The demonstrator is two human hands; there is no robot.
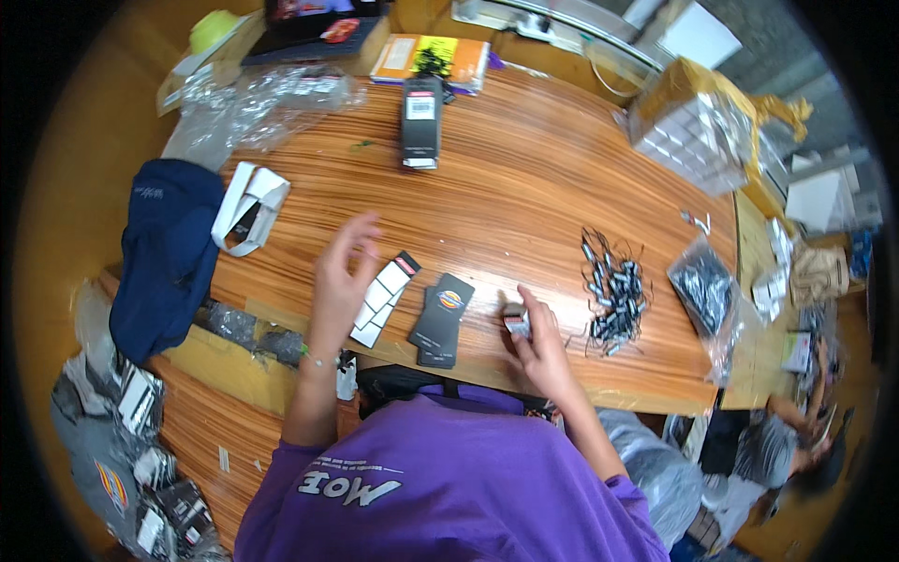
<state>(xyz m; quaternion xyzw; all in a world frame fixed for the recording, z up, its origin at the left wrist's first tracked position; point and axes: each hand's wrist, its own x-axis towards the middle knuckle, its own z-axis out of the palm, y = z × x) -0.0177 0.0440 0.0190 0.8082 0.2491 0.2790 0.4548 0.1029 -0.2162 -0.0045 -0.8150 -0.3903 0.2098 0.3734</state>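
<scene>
Left hand (339, 281) fingers spread, empty, above label strip (385, 299) | right hand (541, 348) pinching small tag (516, 324), near-centre table (524, 178) | risk: sleeve snags the loose fastener pile (613, 290) at right, scattering it.

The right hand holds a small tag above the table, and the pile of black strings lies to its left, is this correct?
Not quite. In the head view the pile of black strings lies to the right of the right hand, not to its left. The small tag is held as you say.

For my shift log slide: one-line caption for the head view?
Right hand holds a small tag beside dark hang tags on a wooden table; left hand hovers open.
</scene>
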